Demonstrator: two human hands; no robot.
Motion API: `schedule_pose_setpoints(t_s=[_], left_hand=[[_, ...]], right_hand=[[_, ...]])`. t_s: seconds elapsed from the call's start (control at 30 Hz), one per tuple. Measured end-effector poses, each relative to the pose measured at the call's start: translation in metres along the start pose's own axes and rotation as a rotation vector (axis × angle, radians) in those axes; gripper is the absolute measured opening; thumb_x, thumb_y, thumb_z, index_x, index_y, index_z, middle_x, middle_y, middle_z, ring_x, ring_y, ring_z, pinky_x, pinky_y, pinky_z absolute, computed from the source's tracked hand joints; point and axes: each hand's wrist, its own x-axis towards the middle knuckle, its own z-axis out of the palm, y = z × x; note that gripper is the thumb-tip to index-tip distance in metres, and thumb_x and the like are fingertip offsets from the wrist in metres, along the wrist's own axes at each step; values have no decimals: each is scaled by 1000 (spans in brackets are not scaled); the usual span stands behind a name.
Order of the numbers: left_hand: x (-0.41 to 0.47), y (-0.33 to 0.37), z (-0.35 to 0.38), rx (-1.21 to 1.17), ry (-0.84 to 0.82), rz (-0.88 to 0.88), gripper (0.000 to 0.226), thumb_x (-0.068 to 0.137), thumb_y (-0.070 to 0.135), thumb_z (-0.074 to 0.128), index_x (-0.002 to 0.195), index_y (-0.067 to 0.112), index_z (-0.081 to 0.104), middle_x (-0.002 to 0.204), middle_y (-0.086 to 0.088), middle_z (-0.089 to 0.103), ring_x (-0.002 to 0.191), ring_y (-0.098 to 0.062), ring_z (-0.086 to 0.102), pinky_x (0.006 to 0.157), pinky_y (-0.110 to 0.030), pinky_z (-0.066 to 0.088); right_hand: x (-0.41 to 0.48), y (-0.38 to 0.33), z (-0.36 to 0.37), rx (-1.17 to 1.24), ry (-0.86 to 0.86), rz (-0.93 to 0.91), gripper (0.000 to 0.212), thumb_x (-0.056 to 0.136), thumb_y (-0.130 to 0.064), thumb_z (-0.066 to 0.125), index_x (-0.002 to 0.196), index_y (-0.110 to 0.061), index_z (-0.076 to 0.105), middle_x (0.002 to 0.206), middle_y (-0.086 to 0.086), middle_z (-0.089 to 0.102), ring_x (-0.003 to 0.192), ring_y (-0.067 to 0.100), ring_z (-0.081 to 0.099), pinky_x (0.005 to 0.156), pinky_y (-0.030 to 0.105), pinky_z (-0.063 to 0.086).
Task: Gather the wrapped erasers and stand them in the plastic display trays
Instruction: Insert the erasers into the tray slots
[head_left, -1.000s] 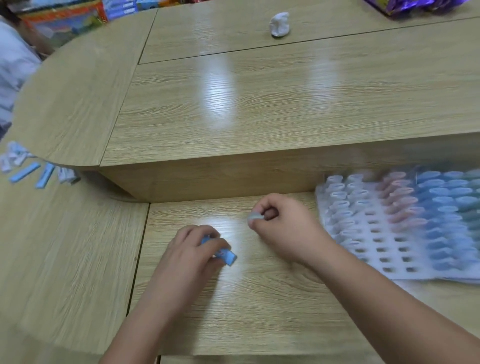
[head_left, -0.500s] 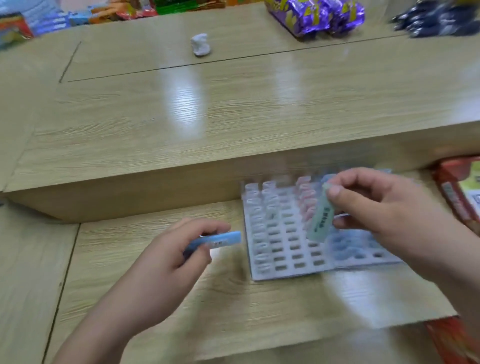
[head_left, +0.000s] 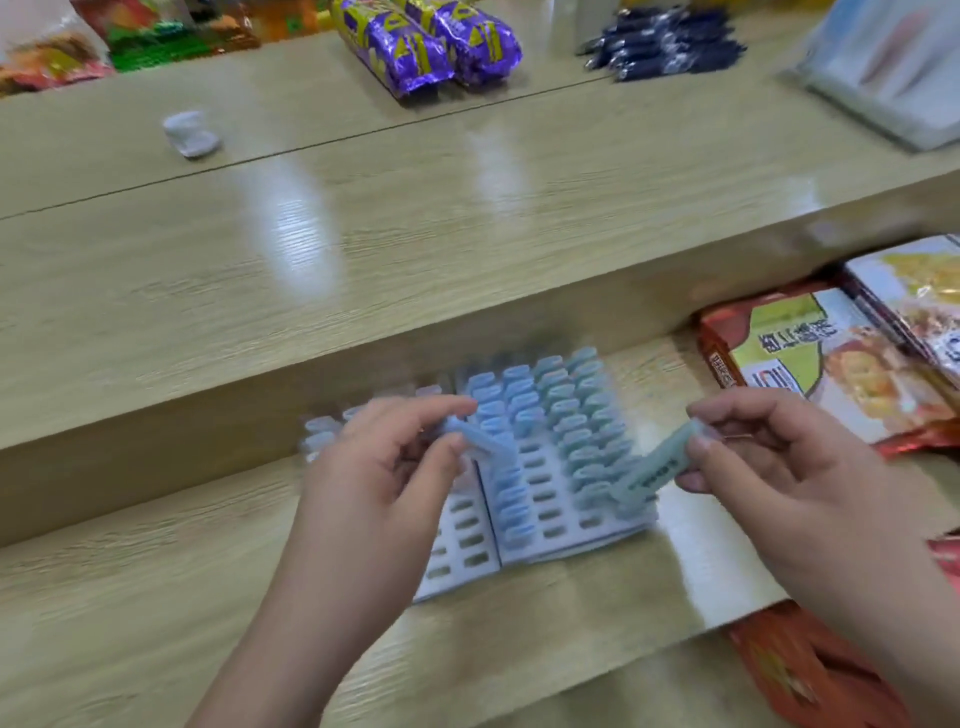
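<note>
From the head camera I see the two white plastic trays (head_left: 563, 545) lying side by side on the lower desk (head_left: 156, 597), just below the raised counter (head_left: 467, 218). Their slots are partly filled with standing erasers (head_left: 582, 415), pale blue and blue-green in clear wrap, packed in rows toward the back and right; the near slots are bare. My left hand (head_left: 384, 467) hangs over the left tray, thumb and forefinger pinching a blue eraser (head_left: 480, 441) that slants down to the right, the other fingers loosely curled. My right hand (head_left: 769, 467) sits just right of the trays, pinching the top of a pale green eraser (head_left: 657, 470) with dark print; it tilts down-left, its lower end at the tray's right edge. Snack packets (head_left: 831, 374) lie to the right. Half a second ago the left hand held its eraser level over bare desk left of the trays, and the right hand's eraser was over the tray's middle rows.
</note>
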Motion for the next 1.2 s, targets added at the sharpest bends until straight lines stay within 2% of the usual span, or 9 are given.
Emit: schedule_pose_setpoints(t_s=[0.13, 0.2, 0.3, 0.53, 0.7, 0.83, 1.0, 1.1, 1.2], left_hand=[[16, -8, 22, 196, -29, 66, 33, 95, 18, 56, 122, 36, 66, 103, 17, 59, 90, -4, 65, 81, -19, 49], [22, -11, 30, 263, -17, 100, 34, 96, 15, 57, 126, 29, 66, 104, 19, 59, 94, 0, 62, 82, -12, 45], [26, -14, 41, 313, -11, 148, 31, 96, 15, 61, 125, 24, 69, 106, 19, 62, 97, 4, 58, 82, -7, 42], [34, -32, 61, 439, 36, 323, 23, 94, 12, 65, 115, 16, 73, 105, 10, 68, 93, 1, 61, 80, -13, 48], [37, -41, 65, 602, 47, 412, 25, 93, 20, 60, 113, 15, 73, 102, 4, 71, 91, -19, 65, 72, -39, 55], [39, -48, 66, 613, 61, 453, 22, 93, 18, 62, 111, 14, 73, 101, 3, 71, 88, -21, 65, 73, -37, 52], [39, -43, 65, 560, 97, 327, 21, 86, 19, 73, 103, 26, 62, 87, 14, 63, 77, -10, 55, 62, -34, 53], [39, -48, 63, 594, 62, 451, 3, 90, 19, 70, 93, 20, 68, 92, 10, 67, 82, -14, 60, 68, -34, 51], [40, -53, 63, 590, 52, 487, 11, 91, 23, 66, 89, 16, 73, 95, 7, 67, 84, -18, 61, 66, -35, 50]], right_hand=[[-9, 23, 6, -15, -37, -57, 28, 82, -6, 72, 88, -33, 68, 83, -3, 70, 72, 13, 70, 67, 22, 58], [-11, 32, 7, -236, -75, -204, 22, 81, -14, 76, 91, -32, 68, 91, -9, 68, 80, 11, 69, 64, 23, 58], [-11, 40, 5, -445, -136, -365, 20, 79, -14, 70, 93, -29, 68, 95, -17, 64, 82, 3, 65, 62, 10, 49], [-3, 58, 1, -660, -191, -553, 10, 90, -28, 65, 96, -25, 72, 97, -19, 66, 88, 10, 62, 69, 28, 52], [-1, 59, -1, -763, -176, -642, 12, 88, -25, 66, 95, -21, 75, 95, -14, 69, 84, 18, 62, 61, 31, 54], [0, 63, 0, -806, -171, -700, 15, 82, -13, 74, 96, -18, 77, 96, -10, 70, 83, 20, 61, 57, 31, 53], [-1, 67, 2, -818, -172, -746, 18, 80, -10, 76, 97, -17, 77, 96, -7, 71, 83, 19, 62, 60, 29, 53], [0, 65, 2, -791, -178, -732, 10, 87, -15, 70, 94, -17, 76, 94, -9, 70, 83, 19, 61, 61, 27, 52], [0, 66, -1, -792, -214, -724, 12, 85, -12, 69, 93, -21, 71, 95, -12, 68, 82, 18, 59, 57, 29, 50]])
